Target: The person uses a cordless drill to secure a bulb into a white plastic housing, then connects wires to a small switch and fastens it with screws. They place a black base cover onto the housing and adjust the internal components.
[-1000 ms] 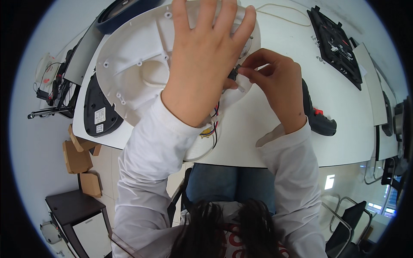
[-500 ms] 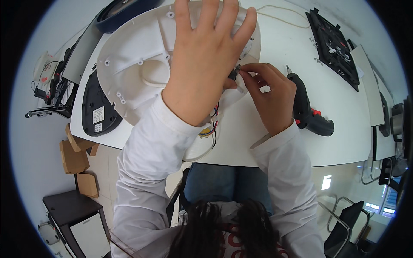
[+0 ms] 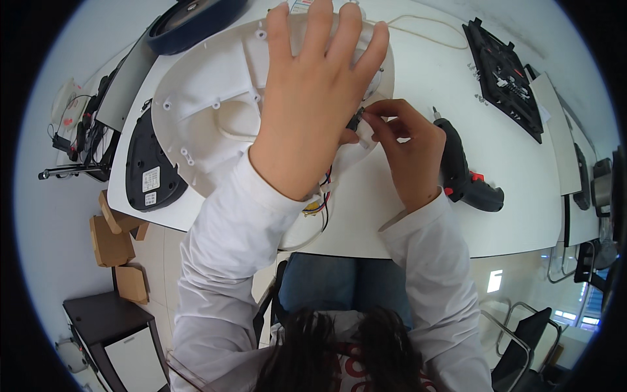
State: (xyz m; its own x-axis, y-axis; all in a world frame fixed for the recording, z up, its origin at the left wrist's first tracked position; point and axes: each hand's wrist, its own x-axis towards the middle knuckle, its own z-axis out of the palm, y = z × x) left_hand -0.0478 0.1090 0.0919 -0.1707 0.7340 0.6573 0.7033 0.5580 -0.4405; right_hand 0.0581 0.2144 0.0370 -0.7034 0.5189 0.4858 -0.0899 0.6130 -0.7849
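A large rounded white plastic housing [image 3: 196, 85] lies with its ribbed hollow inside facing up. My left hand [image 3: 313, 98] is over its right portion, fingers spread, covering much of the inside. The thumb of that hand bends in beside a small dark part [image 3: 355, 120] at the housing's lower right edge. From the right, my right hand [image 3: 408, 140] is closed, thumb and forefinger pinched at the end of this dark part; its exact kind is hidden. Coloured wires [image 3: 324, 194] come out below my left wrist, beside a small yellow part [image 3: 315, 208].
A black and red power screwdriver [image 3: 465, 166] lies right of my right hand. Beyond it are an open black tool case [image 3: 506, 81] and loose screws [image 3: 481, 99]. A black oval base [image 3: 150, 163] sits left of the housing; a dark blue round thing [image 3: 189, 26] stands at the far left.
The view has shifted slightly, so the table's things sit a little lower. Both hands keep nearly the same places at the dark part, my right fingers still pinched there.
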